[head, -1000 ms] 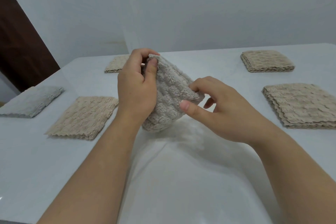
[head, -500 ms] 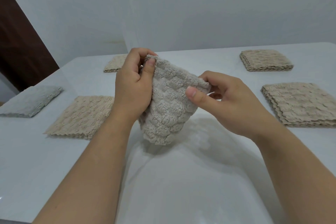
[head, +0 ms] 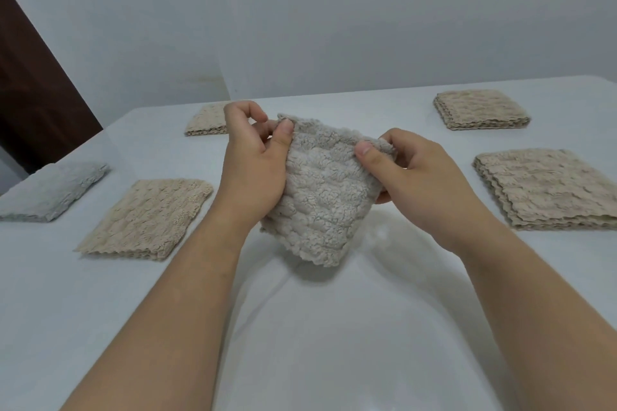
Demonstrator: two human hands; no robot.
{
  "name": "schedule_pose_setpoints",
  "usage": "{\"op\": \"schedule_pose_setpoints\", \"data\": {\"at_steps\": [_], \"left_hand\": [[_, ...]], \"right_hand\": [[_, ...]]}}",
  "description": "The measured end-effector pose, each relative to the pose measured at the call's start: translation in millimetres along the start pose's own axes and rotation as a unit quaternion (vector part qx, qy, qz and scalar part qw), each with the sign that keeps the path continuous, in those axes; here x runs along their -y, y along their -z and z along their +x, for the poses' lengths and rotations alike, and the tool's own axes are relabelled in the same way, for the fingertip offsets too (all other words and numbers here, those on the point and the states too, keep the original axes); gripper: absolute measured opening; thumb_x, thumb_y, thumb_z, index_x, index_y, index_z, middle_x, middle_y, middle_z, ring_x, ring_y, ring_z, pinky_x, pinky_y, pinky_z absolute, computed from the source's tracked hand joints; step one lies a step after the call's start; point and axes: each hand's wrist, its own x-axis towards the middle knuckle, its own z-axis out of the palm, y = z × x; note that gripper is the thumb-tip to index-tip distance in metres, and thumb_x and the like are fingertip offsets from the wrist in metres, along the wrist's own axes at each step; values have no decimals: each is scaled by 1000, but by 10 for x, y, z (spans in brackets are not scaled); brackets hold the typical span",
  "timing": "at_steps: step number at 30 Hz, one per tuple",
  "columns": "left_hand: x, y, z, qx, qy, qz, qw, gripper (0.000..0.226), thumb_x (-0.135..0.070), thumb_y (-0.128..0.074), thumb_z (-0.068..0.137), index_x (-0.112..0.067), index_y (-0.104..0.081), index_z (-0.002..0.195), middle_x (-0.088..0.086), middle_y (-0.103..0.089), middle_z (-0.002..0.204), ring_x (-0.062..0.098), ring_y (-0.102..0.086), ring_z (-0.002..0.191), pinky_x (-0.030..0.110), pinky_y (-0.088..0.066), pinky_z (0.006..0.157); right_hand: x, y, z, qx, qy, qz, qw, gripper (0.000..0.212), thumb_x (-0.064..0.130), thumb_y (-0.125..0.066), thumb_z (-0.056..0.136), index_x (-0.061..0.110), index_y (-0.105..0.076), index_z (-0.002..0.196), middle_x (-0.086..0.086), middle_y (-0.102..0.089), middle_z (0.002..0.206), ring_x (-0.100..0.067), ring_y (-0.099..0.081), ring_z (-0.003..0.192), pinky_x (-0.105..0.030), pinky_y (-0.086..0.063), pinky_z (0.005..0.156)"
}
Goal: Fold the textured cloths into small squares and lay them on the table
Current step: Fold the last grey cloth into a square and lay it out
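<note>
Hanging above table (head: 317,337) middle, grey cloth (head: 320,200) was pinched at both top corners: left hand (head: 253,173) clamped on one, right hand (head: 420,187) on other. Top edge ran hand to hand; body drooped below grips toward table. Neither hand nearer.

No readable txt, labels, nos. or signs anywhere — cloths, table incl.
</note>
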Motion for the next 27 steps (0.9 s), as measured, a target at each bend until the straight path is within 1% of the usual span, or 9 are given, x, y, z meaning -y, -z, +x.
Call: {"op": "schedule_pose_setpoints", "data": {"at_steps": [2,4,7,11,14,18,20,23,27], "left_hand": [[-28,2,2,23,9,-6,1000,24,-34,-55,93,-51,-39,89,7,-66,108,27,-67,97,58,-54,92],[-51,7,14,57,21,-38,997,27,-21,-52,92,-46,-48,83,-2,-60,94,23,-55,84,48,-50,78],[-98,28,-7,106,14,-60,992,39,-3,-47,92,-33,-65,75,-7,-62,85,21,-53,80,35,-43,71],[-97,11,-38,120,38,-83,989,28,-8,-56,100,-25,-79,101,0,-76,109,26,-70,104,42,-58,93],[-43,-11,-42,132,-41,16,990,24,-19,-62,98,-25,-73,119,-9,-64,125,8,-60,121,31,-45,110],[-17,-8,-43,142,-93,97,981,28,-23,-62,101,-29,-67,127,-15,-56,129,-4,-52,125,20,-39,110],[-8,-9,-33,145,-64,93,983,27,-24,-61,102,-32,-68,127,-19,-59,129,-3,-54,124,29,-43,111],[41,-10,3,105,58,29,992,24,-22,-62,101,-36,-73,117,-21,-63,127,5,-59,125,39,-50,107],[78,18,44,11,238,-115,964,19,-11,-62,99,-21,-74,108,7,-71,122,22,-73,108,45,-59,95]], "right_hand": [[-17,-6,22,-18,-12,17,1000,57,62,-61,84,5,-58,88,-18,-67,86,-37,-67,80,-58,-58,76],[-26,-1,40,-34,-26,40,998,59,61,-61,82,2,-57,90,-21,-66,88,-41,-66,83,-59,-58,74],[-16,4,54,-50,-50,80,994,47,47,-65,91,1,-58,89,-24,-66,93,-30,-68,76,-52,-62,71],[-13,-2,54,-53,-64,106,991,43,40,-67,94,-1,-57,88,-25,-64,90,-22,-62,72,-47,-63,66],[-21,-7,61,-49,-75,133,987,42,37,-68,95,-4,-57,89,-14,-62,81,-21,-63,72,-41,-61,61],[-54,4,87,-52,-114,155,980,49,42,-69,91,-5,-58,95,-16,-67,88,-27,-67,76,-36,-59,60],[-65,-10,90,-44,-147,177,972,46,45,-69,90,1,-62,99,-18,-72,100,-33,-72,85,-37,-60,61],[-11,-96,49,-15,-194,257,947,36,44,-66,96,14,-60,115,-10,-73,106,-23,-73,77,-33,-57,63],[-1,-196,-13,57,-222,315,921,63,51,-67,92,31,-42,146,-5,-65,128,-28,-76,91,-43,-59,85]]}}
